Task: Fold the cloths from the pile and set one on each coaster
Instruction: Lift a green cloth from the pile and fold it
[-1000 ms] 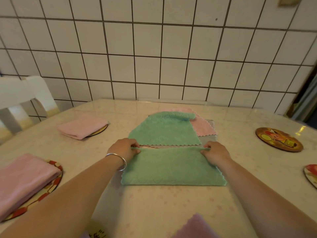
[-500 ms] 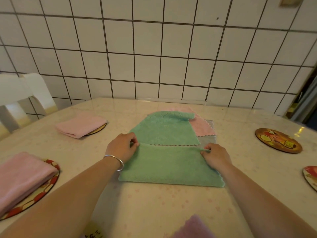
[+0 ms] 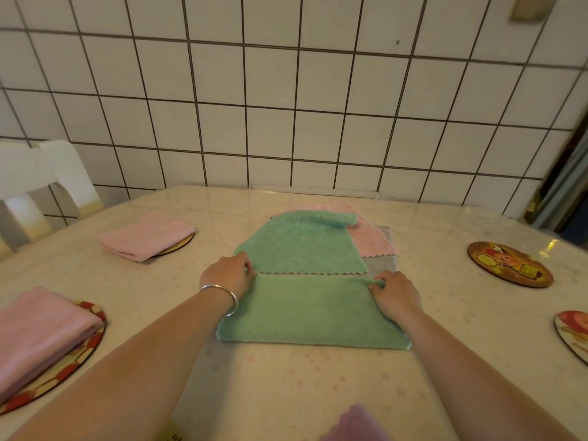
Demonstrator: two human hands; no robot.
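A green cloth point(image 3: 311, 313) lies folded in half on the table in front of me. My left hand point(image 3: 227, 276) pinches its far left corner and my right hand point(image 3: 394, 292) pinches its far right corner. Just behind it sits the pile: another green cloth point(image 3: 302, 246) over a pink cloth point(image 3: 372, 240) and a grey one point(image 3: 383, 264). Two folded pink cloths rest on coasters at the left, one far point(image 3: 144, 238) and one near point(image 3: 38, 332). Two bare coasters lie at the right, one far point(image 3: 509, 264) and one near point(image 3: 574, 335).
A white chair point(image 3: 35, 183) stands at the table's far left corner. A tiled wall point(image 3: 286, 106) runs behind the table. A purple cloth corner point(image 3: 356, 423) shows at the bottom edge near me.
Both hands have shifted the folded green cloth's far edge slightly away from me, closing the gap to the pile's green cloth. Each hand keeps its corner pinched.
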